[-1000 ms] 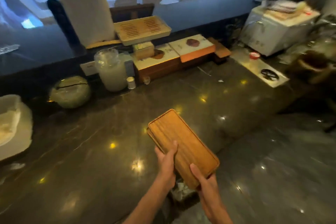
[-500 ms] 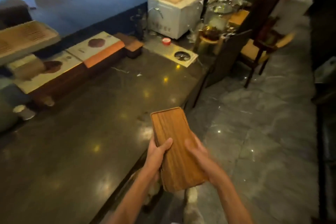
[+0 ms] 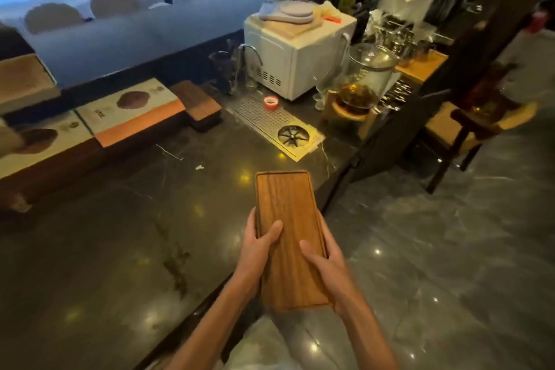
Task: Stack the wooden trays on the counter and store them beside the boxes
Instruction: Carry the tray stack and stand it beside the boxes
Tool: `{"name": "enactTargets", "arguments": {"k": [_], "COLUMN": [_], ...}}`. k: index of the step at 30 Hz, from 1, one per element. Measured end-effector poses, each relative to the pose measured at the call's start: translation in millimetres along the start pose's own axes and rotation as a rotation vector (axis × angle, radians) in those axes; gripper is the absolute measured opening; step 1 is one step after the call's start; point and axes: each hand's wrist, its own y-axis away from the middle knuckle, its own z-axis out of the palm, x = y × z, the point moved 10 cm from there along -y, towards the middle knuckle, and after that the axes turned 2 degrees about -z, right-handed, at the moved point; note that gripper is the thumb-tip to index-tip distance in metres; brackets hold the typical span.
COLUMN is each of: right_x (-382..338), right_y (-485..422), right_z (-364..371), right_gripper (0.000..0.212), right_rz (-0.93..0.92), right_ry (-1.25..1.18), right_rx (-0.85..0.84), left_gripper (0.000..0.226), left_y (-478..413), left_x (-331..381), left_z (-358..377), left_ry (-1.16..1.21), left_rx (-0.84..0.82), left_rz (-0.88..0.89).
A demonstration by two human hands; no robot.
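I hold a stack of wooden trays lengthwise in front of me, above the right edge of the dark counter. My left hand grips its left side with the thumb on top. My right hand grips the right side the same way. Flat boxes with white and orange lids lie along the counter's back. A dark wooden block sits right beside them.
A metal drain grille with a rinser and a small red cup lie beyond the trays. A white appliance, glass jars and utensils stand at the back right. A wooden chair stands on the tiled floor.
The view has swung right along the counter. The trays in my hands have turned from slanted to pointing straight ahead, and lifted off the counter surface.
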Motion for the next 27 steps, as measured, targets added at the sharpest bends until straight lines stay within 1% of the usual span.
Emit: {"name": "enactTargets", "arguments": {"k": [3, 5, 8, 11, 12, 15, 18, 19, 22, 23, 27], "right_x": [-21, -37, -68, -85, -90, -106, -106, -107, -111, -110, -110], "right_y": [-58, -97, -153, -201, -214, -252, -288, -300, -340, -354, -418], "right_z": [11, 17, 27, 45, 52, 77, 101, 110, 130, 136, 159], "right_gripper": [0.071, 0.064, 0.064, 0.067, 0.067, 0.067, 0.074, 0.072, 0.055, 0.052, 0.054], "right_rz": [-0.014, -0.002, -0.010, 0.005, 0.010, -0.010, 0.048, 0.060, 0.051, 0.052, 0.044], "right_ry": [0.000, -0.005, 0.050, 0.106, 0.124, 0.180, 0.190, 0.198, 0.280, 0.297, 0.353], "right_rx": [-0.074, -0.105, -0.137, -0.217, -0.236, -0.296, -0.376, -0.398, -0.428, -0.440, -0.478], "left_gripper": [0.067, 0.063, 0.060, 0.043, 0.043, 0.057, 0.061, 0.062, 0.069, 0.070, 0.071], "left_y": [-45, -70, -98, -122, -131, -162, -193, -203, -236, -247, -299], "left_x": [28, 34, 38, 56, 65, 91, 99, 100, 100, 99, 107], "left_z": [-7, -10, -15, -20, -25, -48, -70, -77, -94, -98, -121], "left_ry": [0.049, 0.099, 0.144, 0.154, 0.153, 0.128, 0.160, 0.169, 0.201, 0.223, 0.247], "left_rx": [0.009, 0.015, 0.084, 0.151, 0.169, 0.233, 0.293, 0.321, 0.397, 0.420, 0.478], "left_rz": [0.031, 0.008, -0.057, -0.038, -0.021, 0.035, 0.047, 0.048, 0.039, 0.021, -0.047]}}
